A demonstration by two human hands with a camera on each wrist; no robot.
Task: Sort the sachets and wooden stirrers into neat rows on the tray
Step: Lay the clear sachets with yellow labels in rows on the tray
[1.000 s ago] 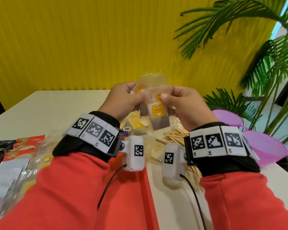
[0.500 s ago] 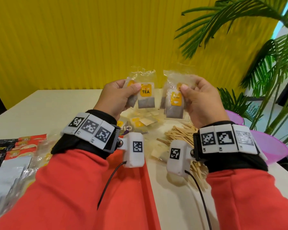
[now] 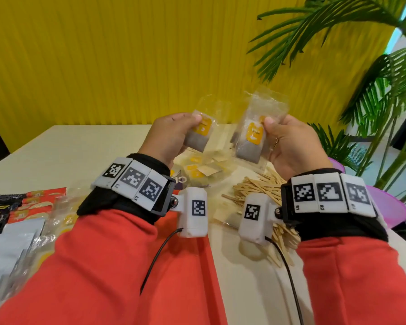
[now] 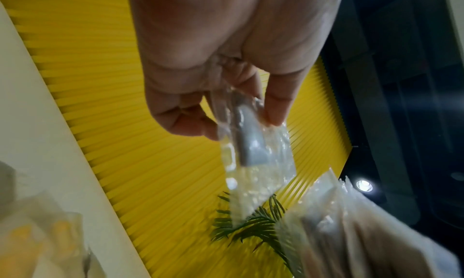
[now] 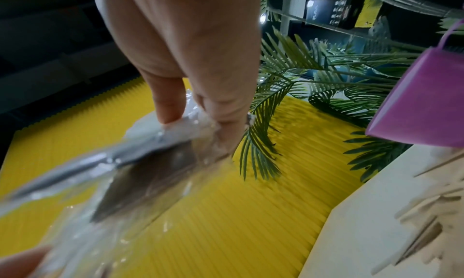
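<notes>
My left hand [image 3: 174,134] pinches one clear-wrapped tea bag sachet [image 3: 201,134] with a yellow tag, held up above the table; the left wrist view shows the same sachet [image 4: 253,149] between thumb and fingers. My right hand [image 3: 288,146] grips a small stack of the same tea sachets [image 3: 252,141], blurred in the right wrist view [image 5: 140,175]. Below the hands lie more loose tea sachets [image 3: 202,170] and a heap of wooden stirrers [image 3: 260,193] on the table. The red tray [image 3: 197,266] runs under my left forearm, mostly hidden.
At the left, rows of red, black and silver sachets [image 3: 21,207] lie side by side. Two purple plastic containers [image 3: 391,207] stand at the table's right edge, with palm plants [image 3: 373,90] behind. A yellow ribbed wall [image 3: 127,55] backs the cream table [image 3: 68,146].
The hands were together on one bundle of tea sachets a second ago. They have drawn apart, the left one taking a single sachet, the right keeping the stack.
</notes>
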